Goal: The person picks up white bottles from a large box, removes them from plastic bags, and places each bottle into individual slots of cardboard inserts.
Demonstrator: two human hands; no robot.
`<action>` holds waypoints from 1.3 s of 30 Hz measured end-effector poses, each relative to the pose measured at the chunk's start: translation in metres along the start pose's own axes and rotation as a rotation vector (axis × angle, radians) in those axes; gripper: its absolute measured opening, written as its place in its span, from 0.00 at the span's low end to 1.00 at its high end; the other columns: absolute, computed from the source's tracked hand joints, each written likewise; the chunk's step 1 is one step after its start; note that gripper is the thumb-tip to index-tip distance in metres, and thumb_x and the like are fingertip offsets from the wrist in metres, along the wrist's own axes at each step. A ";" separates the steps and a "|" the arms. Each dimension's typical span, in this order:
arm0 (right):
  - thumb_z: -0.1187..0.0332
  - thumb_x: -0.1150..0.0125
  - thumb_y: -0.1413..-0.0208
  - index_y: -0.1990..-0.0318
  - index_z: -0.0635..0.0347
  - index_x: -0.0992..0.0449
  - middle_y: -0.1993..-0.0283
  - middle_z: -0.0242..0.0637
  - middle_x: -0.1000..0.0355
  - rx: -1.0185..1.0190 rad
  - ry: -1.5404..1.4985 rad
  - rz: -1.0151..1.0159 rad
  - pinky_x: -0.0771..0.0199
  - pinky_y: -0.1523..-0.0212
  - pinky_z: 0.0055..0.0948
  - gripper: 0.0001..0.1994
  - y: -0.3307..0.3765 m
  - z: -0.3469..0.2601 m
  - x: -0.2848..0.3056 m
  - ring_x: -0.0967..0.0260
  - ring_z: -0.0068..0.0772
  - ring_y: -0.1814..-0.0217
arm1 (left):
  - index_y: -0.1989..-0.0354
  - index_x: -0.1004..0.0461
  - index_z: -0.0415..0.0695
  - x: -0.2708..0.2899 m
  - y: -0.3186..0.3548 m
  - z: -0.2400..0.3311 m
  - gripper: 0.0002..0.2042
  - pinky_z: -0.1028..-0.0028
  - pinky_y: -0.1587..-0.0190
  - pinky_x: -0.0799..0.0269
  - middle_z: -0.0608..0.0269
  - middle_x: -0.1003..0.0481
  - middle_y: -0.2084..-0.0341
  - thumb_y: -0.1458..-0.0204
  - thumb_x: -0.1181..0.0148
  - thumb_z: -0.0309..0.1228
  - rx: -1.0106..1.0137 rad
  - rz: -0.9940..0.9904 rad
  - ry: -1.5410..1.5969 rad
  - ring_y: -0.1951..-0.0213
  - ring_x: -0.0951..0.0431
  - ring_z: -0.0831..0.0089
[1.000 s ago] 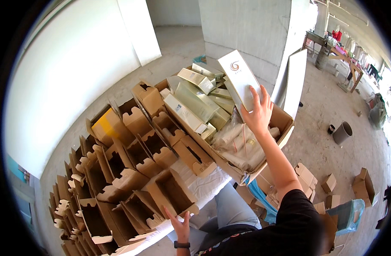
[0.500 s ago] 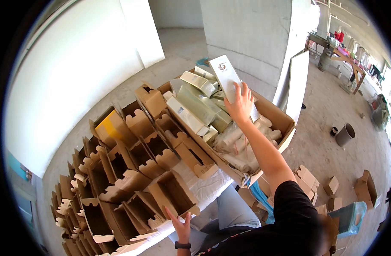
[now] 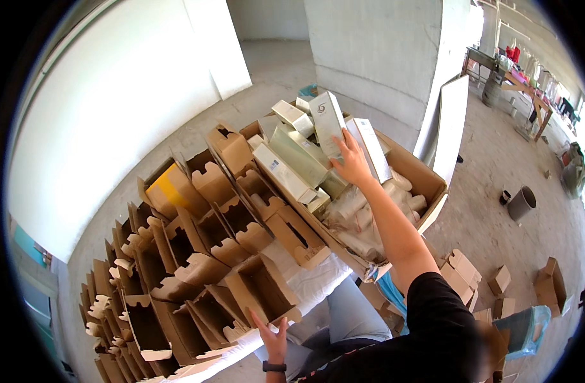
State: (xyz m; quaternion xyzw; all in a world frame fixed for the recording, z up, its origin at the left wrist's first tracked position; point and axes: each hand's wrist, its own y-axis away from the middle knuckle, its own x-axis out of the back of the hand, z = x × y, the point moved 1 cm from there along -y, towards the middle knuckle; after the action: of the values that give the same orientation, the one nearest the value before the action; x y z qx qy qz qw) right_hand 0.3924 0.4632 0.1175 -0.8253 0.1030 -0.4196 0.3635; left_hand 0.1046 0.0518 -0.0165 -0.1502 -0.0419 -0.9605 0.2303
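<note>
surface: a white cover [image 3: 315, 276] lies under many rows of brown cartons [image 3: 193, 281].
left hand: this hand [image 3: 274, 341] has thumb and fingers spread in a v; they touch the near end of the nearest carton [image 3: 242, 298], same as one second ago.
nearest carton: its opening faces up, and its long axis goes from near right to far left.
right hand: the other hand [image 3: 355, 163] has fingers stretched, slightly apart, touching the near part of the white box [image 3: 327, 121]; i cannot tell if they pinch it.
white box: it is over other boxes in the large carton [image 3: 426, 179]; its long axis points away from the person, a little to the left, with a swirl mark at the far end. compared with one second ago, it is more to the left, and a second white box [image 3: 372, 150] now shows at its right.
background: a concrete pillar [image 3: 375, 51] stands behind the large carton.
</note>
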 end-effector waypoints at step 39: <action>0.66 0.35 0.53 0.33 0.52 0.44 0.40 0.47 0.36 -0.173 0.045 -0.021 0.37 0.42 0.42 0.37 -0.015 -0.003 0.007 0.37 0.50 0.39 | 0.28 0.64 0.46 -0.003 0.001 0.007 0.49 0.46 0.37 0.44 0.52 0.58 0.29 0.51 0.32 0.31 0.022 0.031 -0.038 0.30 0.54 0.52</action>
State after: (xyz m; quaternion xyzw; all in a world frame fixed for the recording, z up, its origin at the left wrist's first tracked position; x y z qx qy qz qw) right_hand 0.3928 0.4691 0.1329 -0.8451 0.1381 -0.4314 0.2841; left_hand 0.1090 0.0534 -0.0106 -0.1666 -0.0544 -0.9533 0.2461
